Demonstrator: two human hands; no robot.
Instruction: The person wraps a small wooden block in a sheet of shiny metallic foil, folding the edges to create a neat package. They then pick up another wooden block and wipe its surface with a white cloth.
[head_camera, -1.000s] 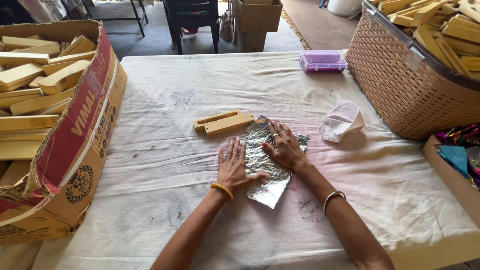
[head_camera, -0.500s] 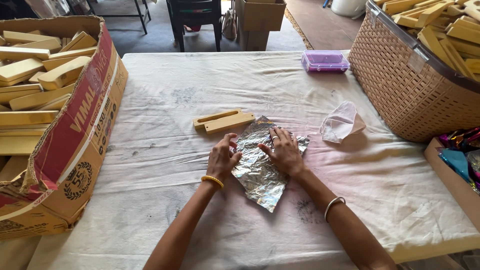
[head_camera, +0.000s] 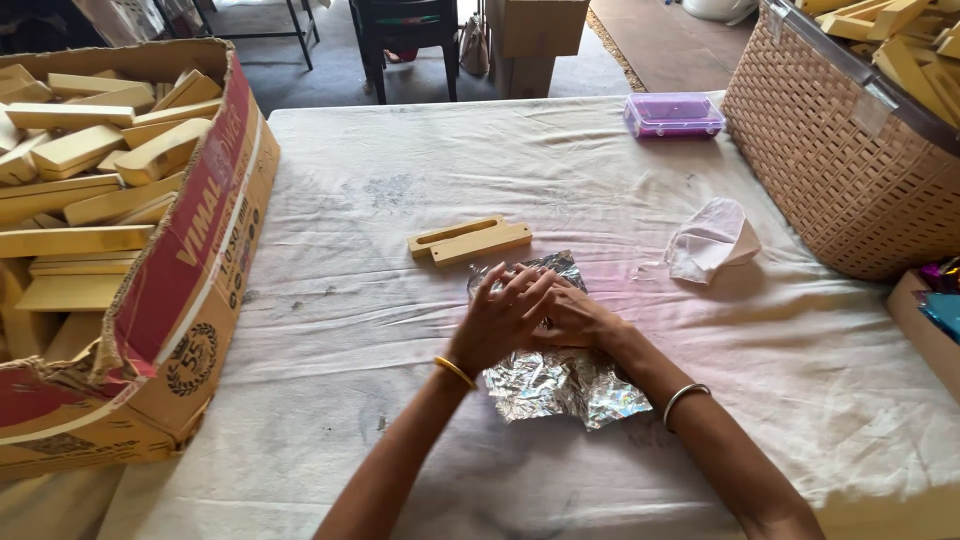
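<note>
Over the crinkled foil sheet (head_camera: 560, 385), left hand (head_camera: 500, 320) overlaps right hand (head_camera: 580, 320).

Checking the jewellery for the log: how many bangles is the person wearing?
2. A gold bangle sits on the left wrist, a silver bangle on the right wrist; both hands rest on the foil sheet.

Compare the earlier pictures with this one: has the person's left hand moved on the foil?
Yes. The left hand has lifted off the foil sheet and swung right to meet the right hand, judged against the wooden blocks, which lie unmoved.
</note>
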